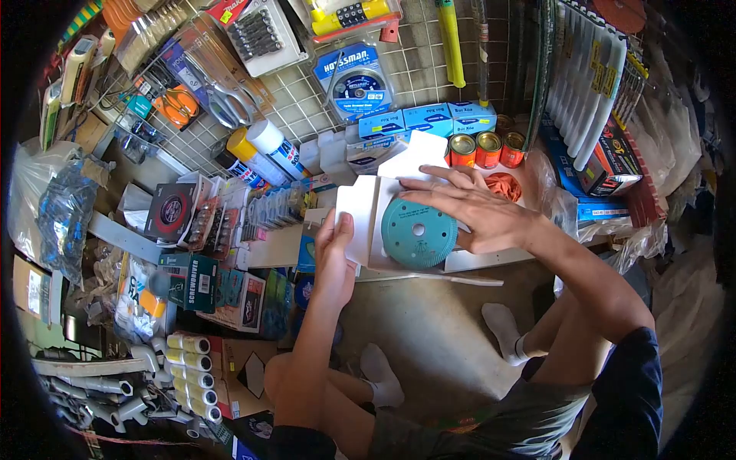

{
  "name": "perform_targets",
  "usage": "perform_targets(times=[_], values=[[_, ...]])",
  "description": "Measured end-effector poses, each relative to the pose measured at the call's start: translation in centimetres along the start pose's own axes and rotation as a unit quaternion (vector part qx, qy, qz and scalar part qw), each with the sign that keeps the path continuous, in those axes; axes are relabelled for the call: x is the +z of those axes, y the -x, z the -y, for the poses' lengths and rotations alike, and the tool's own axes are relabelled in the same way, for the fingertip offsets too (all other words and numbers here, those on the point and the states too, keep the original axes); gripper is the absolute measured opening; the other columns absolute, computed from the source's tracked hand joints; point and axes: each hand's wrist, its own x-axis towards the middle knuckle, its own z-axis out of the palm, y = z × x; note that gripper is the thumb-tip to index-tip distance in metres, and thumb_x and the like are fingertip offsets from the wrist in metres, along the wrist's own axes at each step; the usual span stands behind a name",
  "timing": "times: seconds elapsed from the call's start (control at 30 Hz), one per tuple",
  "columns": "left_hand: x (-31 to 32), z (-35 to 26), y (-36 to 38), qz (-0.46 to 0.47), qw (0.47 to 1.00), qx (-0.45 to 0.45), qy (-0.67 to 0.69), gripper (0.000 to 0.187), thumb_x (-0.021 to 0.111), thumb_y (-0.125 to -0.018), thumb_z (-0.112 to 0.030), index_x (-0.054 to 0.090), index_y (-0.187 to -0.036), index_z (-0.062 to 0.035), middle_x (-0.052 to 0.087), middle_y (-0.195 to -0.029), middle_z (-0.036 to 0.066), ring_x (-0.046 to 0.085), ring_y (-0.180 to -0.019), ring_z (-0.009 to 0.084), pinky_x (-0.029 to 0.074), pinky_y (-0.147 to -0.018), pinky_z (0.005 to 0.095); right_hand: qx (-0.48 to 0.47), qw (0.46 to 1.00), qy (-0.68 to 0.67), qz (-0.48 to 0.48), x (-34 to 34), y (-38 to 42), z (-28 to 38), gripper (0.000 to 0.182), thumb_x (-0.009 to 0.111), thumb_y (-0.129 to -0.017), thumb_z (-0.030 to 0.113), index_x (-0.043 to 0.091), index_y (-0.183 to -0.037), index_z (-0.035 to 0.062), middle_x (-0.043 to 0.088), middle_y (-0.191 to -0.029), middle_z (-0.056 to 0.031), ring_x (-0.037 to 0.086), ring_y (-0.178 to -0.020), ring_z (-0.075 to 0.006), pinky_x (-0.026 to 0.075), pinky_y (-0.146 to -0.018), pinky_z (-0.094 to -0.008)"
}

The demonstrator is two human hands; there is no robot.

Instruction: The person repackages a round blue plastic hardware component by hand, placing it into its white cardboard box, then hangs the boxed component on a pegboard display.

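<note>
An opened white cardboard box (358, 222) with its flaps spread is in front of me. My left hand (336, 257) grips its left flap, the thumb on top and the fingers beneath. A round green cutting disc (418, 244) with a centre hole and small holes around it lies in the box. Over the disc's upper right part is my right hand (475, 207), its fingers apart and reaching across to the box's top edge. Part of the disc and of the box's right side is hidden beneath that hand.
Behind the box stand small red cans (488, 150) and blue boxes (428, 119). Spray cans (270, 146) and a screwdriver box (189, 281) are at the left. A wire rack (299, 92) holds hanging packs, and plastic-wrapped goods (606, 100) hang at the right.
</note>
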Motion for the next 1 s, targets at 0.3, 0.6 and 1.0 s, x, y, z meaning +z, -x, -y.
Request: perform_targets(times=[0.3, 0.6, 1.0], values=[[0.2, 0.9, 0.4, -0.023, 0.99, -0.07, 0.119, 0.027, 0.054, -0.107, -0.022, 0.056, -0.131, -0.008, 0.067, -0.12, 0.003, 0.066, -0.109, 0.0158, 0.055, -0.094, 0.0337, 0.165, 0.958, -0.069, -0.222, 1.1, -0.1, 1.4, 0.051, 0.068, -0.079, 0.002, 0.046, -0.126, 0.0009, 0.06, -0.115, -0.0245, 0.06, -0.112, -0.0401, 0.049, -0.095, -0.0502], [0.0, 2.7, 0.6, -0.011, 0.984, -0.1, 0.149, 0.034, 0.05, -0.104, -0.017, 0.054, -0.137, -0.0101, 0.065, -0.13, 0.004, 0.065, -0.118, 0.0177, 0.054, -0.097, 0.0345, 0.15, 0.974, -0.065, -0.157, 0.8, -0.2, 0.7, 0.075, 0.077, -0.083, 0.032, 0.038, -0.142, 0.0075, 0.061, -0.129, -0.0139, 0.056, -0.125, -0.0388, 0.036, -0.102, -0.057], [0.3, 2.9, 0.3, -0.025, 0.99, -0.076, 0.113, 0.032, 0.05, -0.103, -0.015, 0.056, -0.134, -0.0114, 0.067, -0.126, 0.002, 0.066, -0.115, 0.0169, 0.053, -0.096, 0.0347, -0.013, 0.987, -0.073, -0.142, 0.6, -0.1, -1.0, 0.059, 0.073, -0.084, 0.029, 0.049, -0.131, 0.004, 0.051, -0.131, -0.0166, 0.05, -0.122, -0.0384, 0.042, -0.104, -0.0472]])
